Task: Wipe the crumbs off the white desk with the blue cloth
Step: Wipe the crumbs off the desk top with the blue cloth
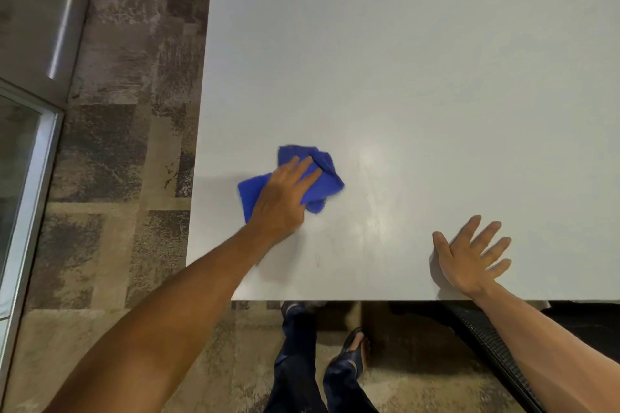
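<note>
Bare forearms, no sleeves, no watch or rings on left hand [281, 201] or right hand [469, 258]. Below desk [402, 43] edge: dark blue trousers [295, 362], dark open sandals [355, 345].

The white desk [419, 60] lies bare beyond the blue cloth [327, 178] and the flat right hand [469, 258]

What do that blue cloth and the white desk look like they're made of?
The blue cloth looks like soft, matte microfibre or terry: it bunches into thick folds under the left hand. The white desk looks like smooth laminate or painted board, with a slight sheen where light reflects; which one can't be told.
</note>
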The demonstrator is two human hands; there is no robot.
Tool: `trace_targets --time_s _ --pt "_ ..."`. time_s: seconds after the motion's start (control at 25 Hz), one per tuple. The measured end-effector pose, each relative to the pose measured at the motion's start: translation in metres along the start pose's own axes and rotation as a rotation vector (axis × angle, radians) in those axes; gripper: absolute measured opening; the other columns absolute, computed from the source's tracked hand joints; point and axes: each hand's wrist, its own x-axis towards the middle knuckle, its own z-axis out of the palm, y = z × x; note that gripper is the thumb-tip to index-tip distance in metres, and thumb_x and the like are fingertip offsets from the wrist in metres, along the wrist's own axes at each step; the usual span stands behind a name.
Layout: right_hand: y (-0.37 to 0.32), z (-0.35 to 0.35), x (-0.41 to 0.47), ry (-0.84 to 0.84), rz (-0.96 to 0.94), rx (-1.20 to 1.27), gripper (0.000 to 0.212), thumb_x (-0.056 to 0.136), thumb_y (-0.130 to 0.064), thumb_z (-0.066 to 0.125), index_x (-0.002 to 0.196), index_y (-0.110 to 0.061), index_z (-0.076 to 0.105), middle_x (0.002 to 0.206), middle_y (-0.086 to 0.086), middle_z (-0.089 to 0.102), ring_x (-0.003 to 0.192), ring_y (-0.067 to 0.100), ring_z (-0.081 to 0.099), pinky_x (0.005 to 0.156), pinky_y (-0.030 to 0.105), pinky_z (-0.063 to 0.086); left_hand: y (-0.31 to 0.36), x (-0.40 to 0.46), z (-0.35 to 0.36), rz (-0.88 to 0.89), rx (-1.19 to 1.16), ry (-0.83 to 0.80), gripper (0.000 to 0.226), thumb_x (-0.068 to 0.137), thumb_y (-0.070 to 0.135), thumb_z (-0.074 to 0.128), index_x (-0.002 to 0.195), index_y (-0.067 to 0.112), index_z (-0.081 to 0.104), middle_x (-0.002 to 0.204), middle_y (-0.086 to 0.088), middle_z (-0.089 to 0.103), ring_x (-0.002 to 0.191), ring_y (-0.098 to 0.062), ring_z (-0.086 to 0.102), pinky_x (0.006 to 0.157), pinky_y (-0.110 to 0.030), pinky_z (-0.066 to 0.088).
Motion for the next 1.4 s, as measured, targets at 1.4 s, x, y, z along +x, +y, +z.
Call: trace_targets --time_s 1.4 --pt "-0.003 -0.004 0.0 0.034 -0.037 0.035 0.111 0.076 -0.085 -0.006 0.159 -0.012 0.002 0.164 0.021 -0.007 0.147 0.051 -0.006 0.112 0.07 0.002 -0.059 0.072 -0.017 -0.324 0.156 0.179 0.062 0.087 -0.003 0.05 0.148 0.007 0.042 0.154 -0.019 0.04 0.141 -0.038 0.039 0.112 -0.052 0.035"
